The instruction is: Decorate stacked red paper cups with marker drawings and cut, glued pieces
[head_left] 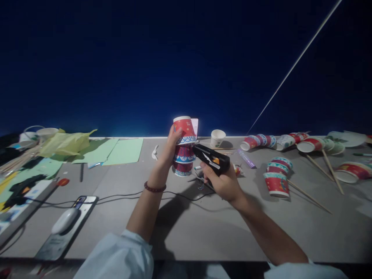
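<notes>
My left hand is wrapped round a stack of red and blue paper cups, holding it upright over the middle of the table. The top cup is upside down, and more cups with scalloped blue bands show below it. In my right hand is a black glue gun, gripped by its handle. Its nozzle points left and meets or nearly meets the seam under the top cup; I cannot tell whether it touches. Below the gun lie scissors, partly hidden by my hand.
A white paper cup stands behind the gun. Decorated cup stacks and wooden sticks lie at right. Green paper, a phone with a white case on it, and a power strip occupy the left. A cable crosses the table.
</notes>
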`<state>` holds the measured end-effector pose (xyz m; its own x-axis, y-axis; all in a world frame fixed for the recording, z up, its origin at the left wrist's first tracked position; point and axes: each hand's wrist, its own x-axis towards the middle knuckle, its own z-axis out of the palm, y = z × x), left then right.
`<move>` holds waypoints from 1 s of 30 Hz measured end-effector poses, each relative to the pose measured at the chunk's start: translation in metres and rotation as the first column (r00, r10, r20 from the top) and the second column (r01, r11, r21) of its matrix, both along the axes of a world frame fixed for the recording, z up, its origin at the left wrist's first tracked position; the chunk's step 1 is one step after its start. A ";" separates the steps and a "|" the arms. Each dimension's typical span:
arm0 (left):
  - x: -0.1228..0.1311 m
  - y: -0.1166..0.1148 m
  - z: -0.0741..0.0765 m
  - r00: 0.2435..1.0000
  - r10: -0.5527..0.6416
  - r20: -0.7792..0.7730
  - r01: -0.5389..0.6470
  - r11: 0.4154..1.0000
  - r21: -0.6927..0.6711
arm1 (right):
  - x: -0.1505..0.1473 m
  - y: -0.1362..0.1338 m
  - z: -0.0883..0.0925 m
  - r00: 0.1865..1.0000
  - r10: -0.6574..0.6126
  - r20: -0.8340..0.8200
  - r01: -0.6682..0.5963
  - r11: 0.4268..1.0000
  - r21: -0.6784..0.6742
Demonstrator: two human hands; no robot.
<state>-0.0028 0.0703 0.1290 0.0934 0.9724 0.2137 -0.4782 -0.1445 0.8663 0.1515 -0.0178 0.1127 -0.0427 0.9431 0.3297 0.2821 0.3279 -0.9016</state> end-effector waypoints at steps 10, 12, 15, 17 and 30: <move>-0.002 0.001 0.002 0.999 -0.039 -0.010 0.039 0.999 0.006 | 0.000 -0.001 -0.001 0.999 0.008 0.041 -0.008 1.000 0.006; -0.003 0.001 0.001 0.999 -0.038 -0.007 0.038 0.999 0.004 | 0.000 -0.001 0.000 0.999 0.011 0.048 -0.011 1.000 0.011; -0.003 0.002 0.000 0.999 -0.033 -0.016 0.033 0.999 -0.007 | 0.000 -0.002 0.000 0.998 0.009 0.056 -0.010 1.000 0.019; -0.003 0.002 -0.001 0.999 -0.027 -0.020 0.027 1.000 -0.007 | -0.001 -0.002 0.000 0.998 0.000 0.056 -0.002 1.000 0.025; -0.007 0.003 0.000 1.000 -0.023 -0.019 0.023 1.000 -0.018 | -0.003 -0.003 0.003 0.994 0.058 0.088 -0.061 0.998 0.031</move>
